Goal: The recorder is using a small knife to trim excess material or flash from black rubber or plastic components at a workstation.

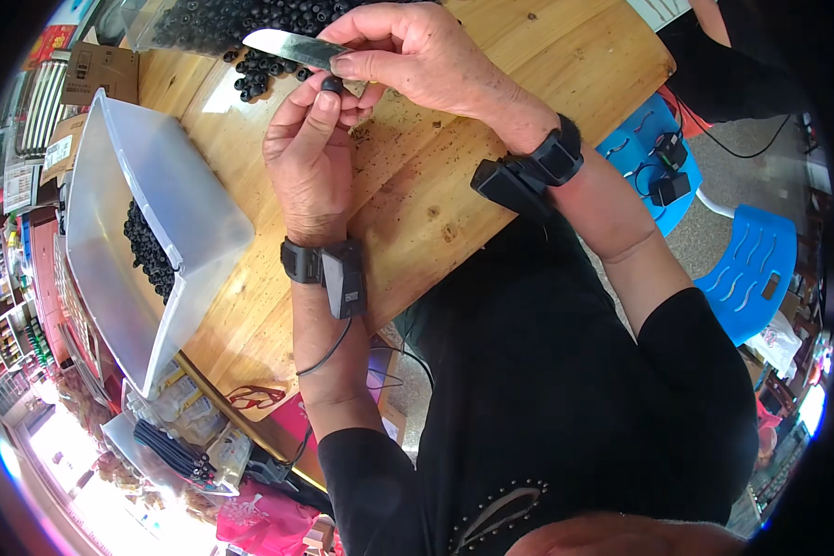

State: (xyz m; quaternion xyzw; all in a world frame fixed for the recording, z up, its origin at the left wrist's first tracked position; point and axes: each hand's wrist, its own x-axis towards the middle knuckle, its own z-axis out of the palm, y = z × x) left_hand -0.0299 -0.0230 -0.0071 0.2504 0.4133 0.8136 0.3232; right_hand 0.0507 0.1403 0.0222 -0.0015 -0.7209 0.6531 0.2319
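**Blade close to fingertips over a small dark fruit**

The left hand (308, 153) pinches a small, round, black fruit (332, 83) between thumb and fingertips, closed firmly around it above the round, pale wooden table (435, 204). The right hand (415, 54) is wrapped tight on the handle end of a flat steel knife (287, 46), its thumb pressed along the blade, whose edge lies just at the fruit.

The main risk, as I judge it, is a slip: the fruit is tiny and smooth-looking, the left fingertips sit touching or just beside the blade, and a push too hard or a roll of the fruit could carry the edge into the thumb. The fruit could also pop free and fall among the crumbs on the table.

A loose heap of the same black fruits (250, 28) lies beyond the hands at the table's far edge, just under the knife tip. To the left, a clear plastic tub (111, 241) stands tilted at the table's rim with more dark fruits (146, 250) inside; it crowds the left elbow's side. Both wrists wear black strapped devices (329, 269), and a thin cable hangs from the left one. Blue plastic stools (751, 269) stand on the right, well apart.
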